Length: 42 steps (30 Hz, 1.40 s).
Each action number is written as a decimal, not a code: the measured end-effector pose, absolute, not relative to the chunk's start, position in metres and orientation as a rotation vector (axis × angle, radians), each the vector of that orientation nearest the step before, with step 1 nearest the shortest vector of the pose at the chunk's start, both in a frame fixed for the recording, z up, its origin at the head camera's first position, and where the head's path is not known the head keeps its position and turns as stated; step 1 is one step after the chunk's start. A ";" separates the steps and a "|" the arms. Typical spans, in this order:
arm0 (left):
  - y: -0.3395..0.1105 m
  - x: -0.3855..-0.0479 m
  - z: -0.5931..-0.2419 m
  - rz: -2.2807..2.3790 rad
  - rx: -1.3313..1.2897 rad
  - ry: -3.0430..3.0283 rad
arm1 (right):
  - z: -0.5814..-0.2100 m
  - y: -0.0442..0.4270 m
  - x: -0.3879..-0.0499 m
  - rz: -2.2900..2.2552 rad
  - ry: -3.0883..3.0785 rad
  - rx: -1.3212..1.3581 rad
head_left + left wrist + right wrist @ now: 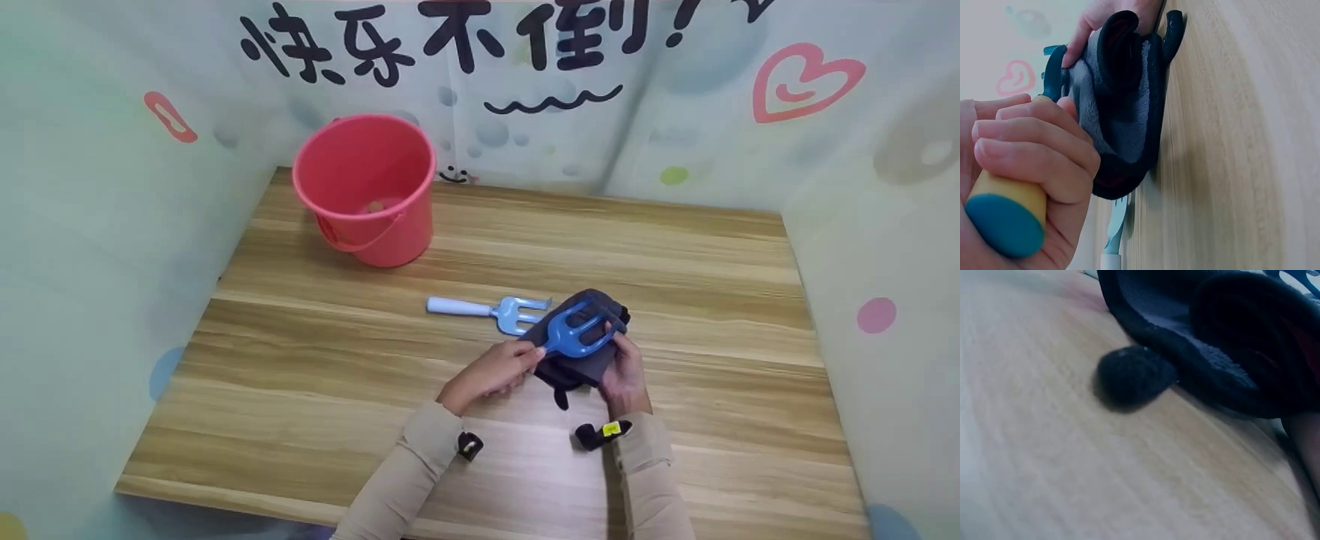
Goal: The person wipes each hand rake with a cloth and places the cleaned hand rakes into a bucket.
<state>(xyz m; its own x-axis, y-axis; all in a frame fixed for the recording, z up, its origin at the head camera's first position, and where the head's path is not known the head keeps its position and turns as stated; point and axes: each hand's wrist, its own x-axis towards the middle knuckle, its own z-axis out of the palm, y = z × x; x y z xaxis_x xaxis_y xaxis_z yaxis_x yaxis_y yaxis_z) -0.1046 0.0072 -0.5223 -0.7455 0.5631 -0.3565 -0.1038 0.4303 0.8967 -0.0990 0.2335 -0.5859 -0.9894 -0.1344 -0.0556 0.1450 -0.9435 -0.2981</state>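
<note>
My left hand (499, 369) grips the handle of a dark blue garden fork (574, 336); the left wrist view shows my fingers (1039, 140) curled round its yellow handle with a teal end (1008, 225). The fork's head lies over a folded dark grey cloth (592, 367) with black edging. My right hand (626, 375) holds that cloth from its right side, fingertips near the fork's tines and the palm partly hidden. In the right wrist view the rolled cloth (1202, 365) and a black loop (1131, 377) show above the wood surface.
A light blue fork (517, 315) with a pale handle lies left of the cloth, tines beside it. A red bucket (397, 240) stands at the table's back left, with something small inside. The wooden table (300, 405) meets printed curtains at the back and sides.
</note>
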 end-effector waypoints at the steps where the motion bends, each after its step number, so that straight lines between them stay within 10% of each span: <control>1: 0.006 -0.105 -0.523 1.337 0.390 2.050 | -0.586 0.234 -0.099 -2.965 0.435 0.035; 42: 0.002 -0.122 -0.513 1.451 0.779 2.221 | -0.497 0.229 -0.090 -2.298 1.424 0.312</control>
<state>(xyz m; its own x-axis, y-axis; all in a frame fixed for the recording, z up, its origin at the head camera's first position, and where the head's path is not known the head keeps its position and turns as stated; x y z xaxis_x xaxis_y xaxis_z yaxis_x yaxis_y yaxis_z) -0.1220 0.0019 -0.5131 -0.7766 0.6299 -0.0098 0.2442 0.3154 0.9170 -0.0900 0.2288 -0.4975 -0.8878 -0.2301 -0.3986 0.4593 -0.3889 -0.7986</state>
